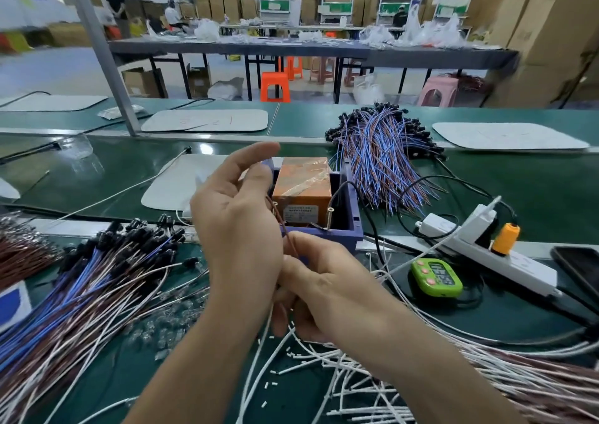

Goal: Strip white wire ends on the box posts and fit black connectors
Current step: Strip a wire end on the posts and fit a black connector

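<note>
A blue box [348,232] holding an orange block [303,185] stands mid-table, with two screw posts [330,216] along its front edge. My right hand [324,290] sits just in front of the box, fingers closed on a thin brown wire [281,225] that runs up toward the left post, which my left hand partly hides. My left hand [238,225] is raised beside it, thumb and fingers curled near the wire's upper end; what it pinches is hidden. White wires [340,378] and cut white sleeve bits lie below my hands. Black-tipped wires [107,271] lie to the left.
A second bundle of blue and brown wires with black connectors [379,151] lies behind the box at right. A green timer [436,277], a white power strip [499,251] with an orange plug and a dark phone [580,268] sit right. White mats lie farther back.
</note>
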`<state>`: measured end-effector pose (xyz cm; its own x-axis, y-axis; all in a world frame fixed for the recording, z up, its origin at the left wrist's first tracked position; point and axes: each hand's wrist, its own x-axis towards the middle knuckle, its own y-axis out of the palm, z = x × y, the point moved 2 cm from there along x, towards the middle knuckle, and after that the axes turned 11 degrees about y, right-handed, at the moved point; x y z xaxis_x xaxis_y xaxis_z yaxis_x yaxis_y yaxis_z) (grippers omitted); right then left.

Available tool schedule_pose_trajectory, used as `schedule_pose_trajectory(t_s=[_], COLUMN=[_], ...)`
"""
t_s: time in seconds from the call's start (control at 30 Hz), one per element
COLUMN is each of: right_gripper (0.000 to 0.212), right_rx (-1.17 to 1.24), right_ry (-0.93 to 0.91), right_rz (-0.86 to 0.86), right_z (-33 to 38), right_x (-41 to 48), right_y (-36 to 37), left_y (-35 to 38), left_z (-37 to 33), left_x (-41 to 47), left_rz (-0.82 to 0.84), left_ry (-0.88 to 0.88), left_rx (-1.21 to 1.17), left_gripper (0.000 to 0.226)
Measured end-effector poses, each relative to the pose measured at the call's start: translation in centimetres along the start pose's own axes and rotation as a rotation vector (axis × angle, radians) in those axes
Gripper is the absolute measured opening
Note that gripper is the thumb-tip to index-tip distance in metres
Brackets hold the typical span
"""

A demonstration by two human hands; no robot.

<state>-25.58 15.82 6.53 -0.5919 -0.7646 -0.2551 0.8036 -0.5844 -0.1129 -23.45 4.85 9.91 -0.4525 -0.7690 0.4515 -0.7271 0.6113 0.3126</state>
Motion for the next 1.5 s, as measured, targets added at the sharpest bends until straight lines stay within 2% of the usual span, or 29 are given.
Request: schedule_pose_trajectory(t_s=[0.2, 0.33, 0.5, 0.67, 0.77, 0.83, 0.9, 0.97, 1.03, 1.1, 1.2, 1.3, 1.37, 1.5], right_gripper=[0.032, 0.017, 0.032, 0.038, 0.04, 0.041, 0.042, 0.042, 0.043, 0.044, 0.045, 0.046, 0.046, 0.043], right_rx=[-0.015, -0.067, -0.065, -0.067, -0.134, -0.143, -0.12, -0.102, -0.099, -0.11, -0.139, -0.167, -0.177, -0.187], right_ry=[0.024, -0.016, -0.064, -0.091, -0.057, -0.045, -0.053, -0.067, -0.066, -0.053, -0.047, -0.04, -0.034, -0.035], right_rz=[0.003, -0.019, -0.058, -0.094, -0.146, -0.185, -0.188, -0.172, -0.164, -0.171, -0.179, -0.173, -0.169, -0.168], right_z=[-0.1, 0.3, 1.2, 1.9, 1.8, 1.6, 1.7, 1.8, 1.8, 1.6, 1.5, 1.5, 1.5, 1.3], right_x=[0.1, 0.0, -0.7, -1.1, -1.2, -1.3, -1.4, -1.5, -1.4, -1.2, -1.1, -0.9, -0.9, -0.9], right_y=[-0.2, -0.6, -1.8, -3.1, -4.4, -5.3, -5.8, -6.0, -5.9, -5.9, -5.7, -5.3, -5.2, -5.0], left_y=[0.2, 0.0, -0.7, -1.4, -2.1, -3.1, -4.4, -5.9, -7.4, -8.4, -8.9, -8.4, -8.0, -7.5], left_z=[0.3, 0.4, 0.4, 0.5, 0.6, 0.5, 0.4, 0.7, 1.1, 1.6, 1.9, 1.7, 1.3, 0.3], left_x=[0.6, 1.1, 2.4, 3.1, 3.7, 4.5, 5.4, 6.4, 7.0, 7.0, 6.7, 6.3, 6.2, 5.6], left_rz=[0.163, 0.258, 0.381, 0.431, 0.353, 0.317, 0.387, 0.529, 0.701, 0.849, 0.899, 0.93, 0.971, 1.064], left_ry=[-0.168, -0.126, -0.072, -0.044, -0.038, -0.016, 0.032, -0.013, -0.132, -0.237, -0.321, -0.455, -0.482, -0.5], left_rx=[-0.099, -0.027, 0.122, 0.18, 0.266, 0.393, 0.606, 0.843, 1.061, 1.164, 1.064, 0.784, 0.655, 0.491], left_gripper=[0.041, 0.041, 0.041, 0.037, 0.039, 0.035, 0.022, 0.019, 0.017, 0.021, 0.026, 0.039, 0.045, 0.032])
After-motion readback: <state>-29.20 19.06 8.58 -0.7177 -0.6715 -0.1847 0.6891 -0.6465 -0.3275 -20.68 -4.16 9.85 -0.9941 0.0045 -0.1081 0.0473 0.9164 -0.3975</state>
